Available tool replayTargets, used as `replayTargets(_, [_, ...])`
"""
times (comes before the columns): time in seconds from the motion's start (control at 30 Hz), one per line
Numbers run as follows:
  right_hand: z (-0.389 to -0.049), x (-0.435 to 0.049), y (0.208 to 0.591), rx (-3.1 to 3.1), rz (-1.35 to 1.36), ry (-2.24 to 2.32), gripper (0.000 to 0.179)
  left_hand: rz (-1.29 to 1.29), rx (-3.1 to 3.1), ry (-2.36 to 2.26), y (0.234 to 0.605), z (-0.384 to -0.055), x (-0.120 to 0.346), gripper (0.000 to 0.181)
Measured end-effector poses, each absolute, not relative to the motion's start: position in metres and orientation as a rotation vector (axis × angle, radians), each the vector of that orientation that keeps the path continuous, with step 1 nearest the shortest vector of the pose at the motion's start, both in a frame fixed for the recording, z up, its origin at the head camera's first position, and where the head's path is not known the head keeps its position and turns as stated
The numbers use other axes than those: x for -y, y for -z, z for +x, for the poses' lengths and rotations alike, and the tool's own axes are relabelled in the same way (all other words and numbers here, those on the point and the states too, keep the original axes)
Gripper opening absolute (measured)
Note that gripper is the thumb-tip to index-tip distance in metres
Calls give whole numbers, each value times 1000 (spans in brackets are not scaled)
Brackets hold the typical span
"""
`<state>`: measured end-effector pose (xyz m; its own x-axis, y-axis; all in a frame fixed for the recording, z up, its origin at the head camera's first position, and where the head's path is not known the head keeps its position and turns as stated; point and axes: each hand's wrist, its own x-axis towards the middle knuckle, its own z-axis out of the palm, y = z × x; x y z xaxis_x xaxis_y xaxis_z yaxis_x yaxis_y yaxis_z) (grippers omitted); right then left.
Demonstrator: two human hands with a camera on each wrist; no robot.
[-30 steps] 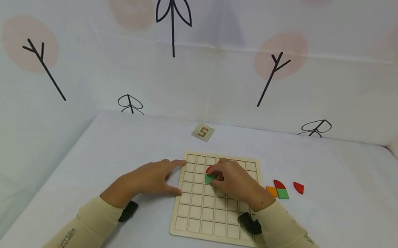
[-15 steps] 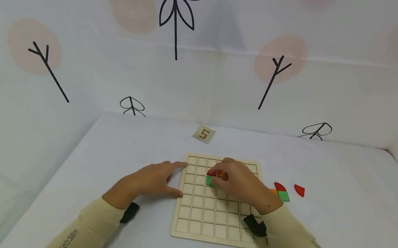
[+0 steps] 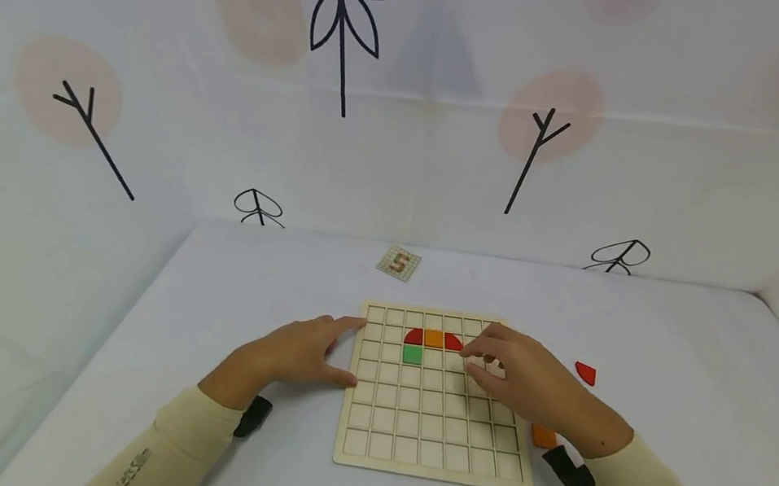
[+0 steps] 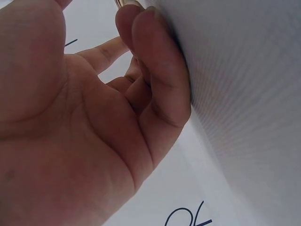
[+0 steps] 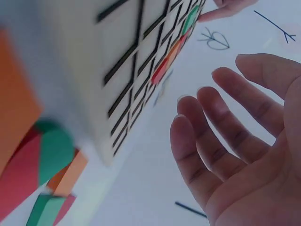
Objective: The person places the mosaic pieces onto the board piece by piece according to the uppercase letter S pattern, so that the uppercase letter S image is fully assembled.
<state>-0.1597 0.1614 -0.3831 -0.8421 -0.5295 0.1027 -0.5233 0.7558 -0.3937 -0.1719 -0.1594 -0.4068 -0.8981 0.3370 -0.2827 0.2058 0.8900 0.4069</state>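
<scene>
A wooden grid board (image 3: 408, 424) lies flat on the white cloth. In its second row from the far edge sit a red quarter-round tile (image 3: 414, 337), an orange square tile (image 3: 433, 338) and another red quarter-round tile (image 3: 453, 342). A green square tile (image 3: 412, 354) fills the cell below the left red one. My left hand (image 3: 294, 352) touches the board's left edge with index finger and thumb, both extended. Over the board's right part hovers my right hand (image 3: 527, 376), its fingers loosely bent; the right wrist view shows nothing in its palm (image 5: 263, 188).
A small pattern card (image 3: 399, 263) showing an S-like figure lies beyond the board. To the right are a loose red tile (image 3: 585, 373) and an orange tile (image 3: 544, 437). Green and red tiles (image 5: 51, 155) beside the board show in the right wrist view, hidden by my hand in the head view.
My right hand has drawn back to the right from the tiles, uncovering the orange tile and the second red quarter-round in the row. The left hand stays at the board's edge.
</scene>
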Motion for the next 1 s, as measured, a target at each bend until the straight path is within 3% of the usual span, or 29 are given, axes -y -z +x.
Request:
replayTargets(0.53, [-144, -212, 384, -3025, -720, 656, 20, 402, -2706, -528, 404, -169, 158, 89])
replayTargets(1.0, [-153, -236, 395, -3021, -654, 680, 21, 367, -2707, -544, 406, -170, 158, 88])
